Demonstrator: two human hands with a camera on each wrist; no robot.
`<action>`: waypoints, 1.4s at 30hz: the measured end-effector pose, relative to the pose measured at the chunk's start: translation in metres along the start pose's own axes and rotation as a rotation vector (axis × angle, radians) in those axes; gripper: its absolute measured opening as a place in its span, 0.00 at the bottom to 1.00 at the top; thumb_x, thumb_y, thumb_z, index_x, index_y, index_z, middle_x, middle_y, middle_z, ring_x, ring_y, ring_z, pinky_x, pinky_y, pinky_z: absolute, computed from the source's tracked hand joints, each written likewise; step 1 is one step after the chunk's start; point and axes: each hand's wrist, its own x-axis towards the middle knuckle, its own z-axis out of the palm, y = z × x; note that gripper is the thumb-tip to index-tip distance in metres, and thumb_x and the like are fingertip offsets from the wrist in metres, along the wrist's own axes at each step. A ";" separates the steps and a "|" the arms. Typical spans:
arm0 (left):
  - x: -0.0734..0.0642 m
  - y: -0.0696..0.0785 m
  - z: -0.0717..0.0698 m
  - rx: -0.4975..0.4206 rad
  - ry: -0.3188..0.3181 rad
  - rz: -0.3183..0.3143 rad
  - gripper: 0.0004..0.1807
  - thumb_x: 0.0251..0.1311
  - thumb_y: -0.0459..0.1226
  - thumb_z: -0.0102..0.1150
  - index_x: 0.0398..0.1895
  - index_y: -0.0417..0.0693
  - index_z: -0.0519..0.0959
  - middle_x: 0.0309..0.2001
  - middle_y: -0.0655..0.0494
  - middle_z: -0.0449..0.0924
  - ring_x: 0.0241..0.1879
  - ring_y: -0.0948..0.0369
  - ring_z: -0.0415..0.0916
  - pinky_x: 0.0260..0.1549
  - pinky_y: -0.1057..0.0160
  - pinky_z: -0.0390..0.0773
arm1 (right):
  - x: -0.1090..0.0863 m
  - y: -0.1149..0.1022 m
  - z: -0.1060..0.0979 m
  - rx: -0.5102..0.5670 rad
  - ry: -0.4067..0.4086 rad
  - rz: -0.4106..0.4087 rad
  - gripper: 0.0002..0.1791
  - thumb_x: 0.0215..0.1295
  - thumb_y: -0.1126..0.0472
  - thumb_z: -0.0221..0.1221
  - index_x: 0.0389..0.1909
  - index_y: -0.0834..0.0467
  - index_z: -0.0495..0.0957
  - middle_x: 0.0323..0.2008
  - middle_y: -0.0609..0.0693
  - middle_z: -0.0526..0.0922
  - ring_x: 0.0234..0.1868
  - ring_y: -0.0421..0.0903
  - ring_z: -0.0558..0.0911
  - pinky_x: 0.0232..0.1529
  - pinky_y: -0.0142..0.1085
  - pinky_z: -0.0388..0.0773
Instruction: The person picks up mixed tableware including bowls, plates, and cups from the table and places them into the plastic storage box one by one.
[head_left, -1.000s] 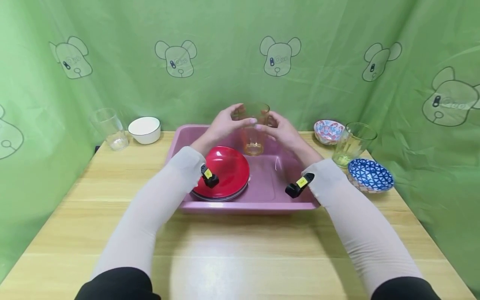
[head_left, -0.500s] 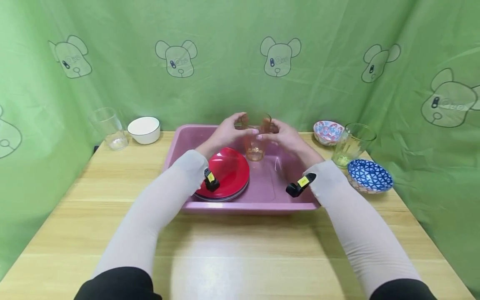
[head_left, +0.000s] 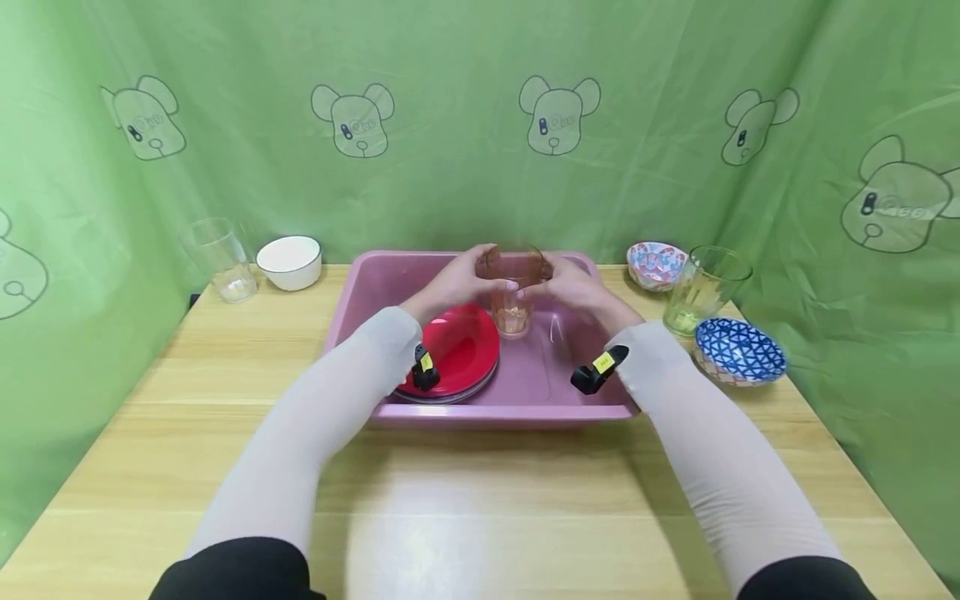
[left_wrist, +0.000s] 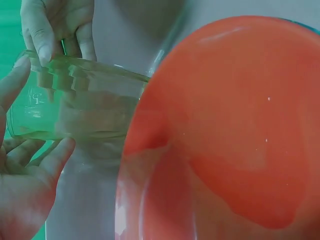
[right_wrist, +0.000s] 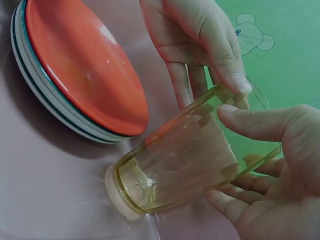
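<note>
An amber see-through drinking glass (head_left: pixel 513 304) stands upright between both hands, low inside a pink basin (head_left: pixel 498 414). My left hand (head_left: pixel 462 280) grips its left side near the rim, thumb across the front. From the other side my right hand (head_left: pixel 573 286) holds it the same way, and the thumb tips nearly meet. In the right wrist view the glass (right_wrist: pixel 175 160) has its base close to the basin floor; whether it touches I cannot tell. Left of the glass, a red plate (head_left: pixel 468 350) tops a stack of plates, with pale rims (right_wrist: pixel 47 97) under it.
A clear glass (head_left: pixel 225 262) and a white bowl (head_left: pixel 290 263) stand on the wooden table (head_left: pixel 480 517) left of the basin. To the right are a patterned pink bowl (head_left: pixel 657 265), a yellow-green glass (head_left: pixel 701 292) and a blue-and-white bowl (head_left: pixel 741 350). A green curtain (head_left: pixel 450 183) hangs behind.
Both hands have lowered the amber glass further into the basin and slightly toward the camera, keeping their grip. The plates and the dishes on the table have stayed put.
</note>
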 end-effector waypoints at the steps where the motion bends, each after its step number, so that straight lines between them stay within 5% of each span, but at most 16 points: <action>1: 0.001 -0.001 0.001 0.000 -0.004 -0.001 0.49 0.56 0.50 0.70 0.76 0.43 0.54 0.69 0.48 0.65 0.68 0.54 0.62 0.67 0.58 0.63 | 0.000 0.001 0.000 -0.002 0.000 0.003 0.40 0.54 0.73 0.67 0.69 0.61 0.62 0.60 0.61 0.74 0.60 0.57 0.73 0.63 0.48 0.71; 8: 0.003 -0.003 0.005 0.016 -0.017 0.001 0.48 0.58 0.46 0.69 0.75 0.41 0.54 0.67 0.45 0.67 0.63 0.55 0.68 0.62 0.61 0.69 | 0.001 0.003 -0.001 -0.063 -0.002 -0.003 0.43 0.54 0.71 0.68 0.71 0.63 0.59 0.62 0.63 0.71 0.63 0.59 0.70 0.65 0.50 0.68; 19: 0.001 -0.002 0.006 -0.035 -0.032 -0.004 0.48 0.58 0.46 0.69 0.75 0.41 0.53 0.66 0.45 0.67 0.63 0.55 0.68 0.61 0.62 0.71 | 0.000 0.000 -0.001 0.043 -0.034 0.030 0.43 0.55 0.74 0.66 0.72 0.63 0.57 0.64 0.63 0.69 0.63 0.59 0.70 0.65 0.50 0.67; 28: 0.004 -0.005 0.007 0.022 -0.063 0.016 0.51 0.58 0.49 0.69 0.77 0.43 0.50 0.70 0.47 0.63 0.66 0.56 0.64 0.65 0.61 0.66 | -0.001 0.001 0.000 0.164 -0.094 0.059 0.40 0.57 0.78 0.61 0.71 0.65 0.58 0.63 0.64 0.69 0.60 0.58 0.73 0.62 0.48 0.72; 42: -0.001 0.005 0.000 0.033 -0.130 0.018 0.41 0.58 0.49 0.68 0.70 0.42 0.62 0.56 0.51 0.76 0.52 0.57 0.75 0.52 0.61 0.77 | -0.005 -0.011 -0.002 -0.124 -0.024 0.052 0.38 0.53 0.73 0.68 0.67 0.65 0.65 0.57 0.64 0.76 0.57 0.58 0.76 0.59 0.47 0.75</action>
